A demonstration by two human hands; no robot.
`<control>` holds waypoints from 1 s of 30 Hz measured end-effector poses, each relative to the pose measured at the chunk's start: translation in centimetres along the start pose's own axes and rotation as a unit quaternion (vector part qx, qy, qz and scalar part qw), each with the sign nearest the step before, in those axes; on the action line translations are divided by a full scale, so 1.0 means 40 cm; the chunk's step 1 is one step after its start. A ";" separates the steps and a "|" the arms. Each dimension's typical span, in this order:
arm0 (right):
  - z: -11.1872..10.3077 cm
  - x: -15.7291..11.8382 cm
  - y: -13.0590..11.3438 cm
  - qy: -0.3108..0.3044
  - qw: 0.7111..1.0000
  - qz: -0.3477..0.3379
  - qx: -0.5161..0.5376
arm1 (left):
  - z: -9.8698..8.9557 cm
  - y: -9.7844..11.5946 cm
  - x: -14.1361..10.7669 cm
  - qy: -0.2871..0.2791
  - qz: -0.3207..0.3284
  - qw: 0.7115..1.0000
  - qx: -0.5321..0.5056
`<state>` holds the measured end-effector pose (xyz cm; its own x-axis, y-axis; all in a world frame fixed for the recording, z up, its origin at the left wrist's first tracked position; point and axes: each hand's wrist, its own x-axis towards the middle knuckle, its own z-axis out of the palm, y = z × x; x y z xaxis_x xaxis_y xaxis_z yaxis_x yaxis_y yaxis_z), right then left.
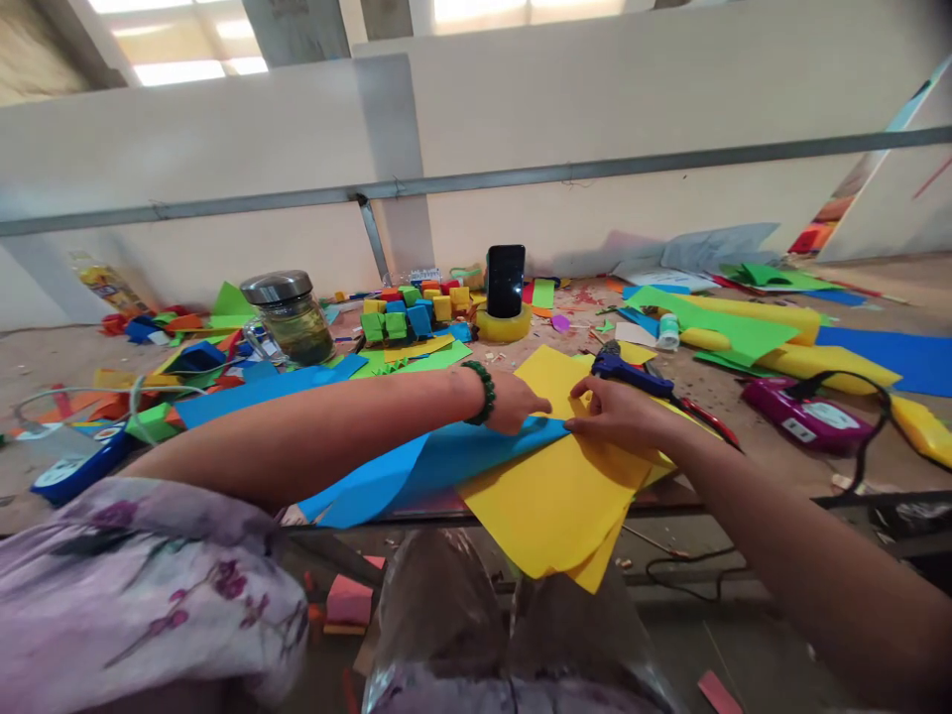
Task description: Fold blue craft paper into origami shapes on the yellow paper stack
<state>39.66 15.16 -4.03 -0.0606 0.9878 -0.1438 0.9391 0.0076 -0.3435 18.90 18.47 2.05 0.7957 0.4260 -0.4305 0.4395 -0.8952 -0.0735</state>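
The blue sheet (453, 454) lies under and beside the left hand (512, 402), its narrow end between the two hands and partly over the yellow sheets (554, 501). The left hand is half curled at its upper edge; whether it grips the sheet, I cannot tell. The right hand (614, 412) has bent fingers at the narrow end, touching it; whether they pinch it is unclear. Good handling means one hand steadying the blue layers while the other works along the edge with light, even pressure, as thin paper could crease. The glue gun (632, 375), just beyond the right hand, is best kept off the paper.
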 end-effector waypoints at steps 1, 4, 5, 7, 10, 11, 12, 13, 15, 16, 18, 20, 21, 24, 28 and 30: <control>0.000 0.000 0.000 0.000 1.000 -0.002 0.003 | -0.010 0.022 0.005 -0.015 -0.005 1.000 -0.001; 0.004 0.002 0.004 0.003 1.000 -0.013 0.015 | -0.016 0.068 0.010 -0.040 -0.019 0.999 -0.003; 0.006 0.004 0.006 0.004 1.000 -0.015 0.018 | -0.012 0.076 0.009 -0.036 -0.023 0.999 -0.006; 0.009 0.008 0.011 0.002 1.000 -0.016 0.022 | -0.002 0.082 0.008 -0.019 -0.029 0.999 -0.025; 0.012 0.015 0.018 0.000 1.000 -0.018 0.023 | 0.013 0.081 0.005 0.000 -0.035 0.997 -0.068; 0.013 0.017 0.019 0.001 1.000 -0.019 0.021 | 0.016 0.080 0.004 0.003 -0.036 0.996 -0.079; 0.014 0.019 0.020 0.001 1.000 -0.020 0.017 | 0.018 0.080 0.002 0.002 -0.038 0.996 -0.087; 0.015 0.020 0.021 0.003 1.000 -0.020 0.014 | 0.021 0.080 -0.001 0.003 -0.040 0.995 -0.093; 0.017 0.020 0.023 0.011 1.000 -0.019 0.010 | 0.026 0.080 -0.010 0.008 -0.045 0.993 -0.107; 0.017 0.020 0.023 0.012 1.000 -0.019 0.009 | 0.031 0.080 -0.017 0.008 -0.048 0.992 -0.112; 0.017 0.020 0.023 0.012 1.000 -0.021 0.010 | 0.044 0.080 -0.032 0.004 -0.051 0.992 -0.116; 0.014 0.018 0.021 0.005 1.000 -0.024 0.010 | 0.065 0.081 -0.052 -0.004 -0.051 0.993 -0.103; 0.012 0.017 0.018 0.002 1.000 -0.025 0.010 | 0.077 0.083 -0.064 -0.006 -0.051 0.994 -0.092; 0.003 0.013 0.008 -0.003 1.000 -0.018 0.002 | 0.118 0.095 -0.107 0.023 -0.057 0.995 -0.078; -0.004 0.013 -0.001 -0.010 1.000 -0.010 -0.012 | 0.162 0.126 -0.183 0.054 -0.094 0.991 -0.081; -0.003 0.017 0.001 -0.009 1.000 -0.013 -0.015 | 0.183 0.143 -0.225 0.051 -0.116 0.989 -0.072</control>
<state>39.71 15.88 -4.02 -0.0919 0.9841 -0.1519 0.9467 0.0391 -0.3199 11.19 8.55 -1.09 0.7012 0.6356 -0.3230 0.6643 -0.7470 -0.0277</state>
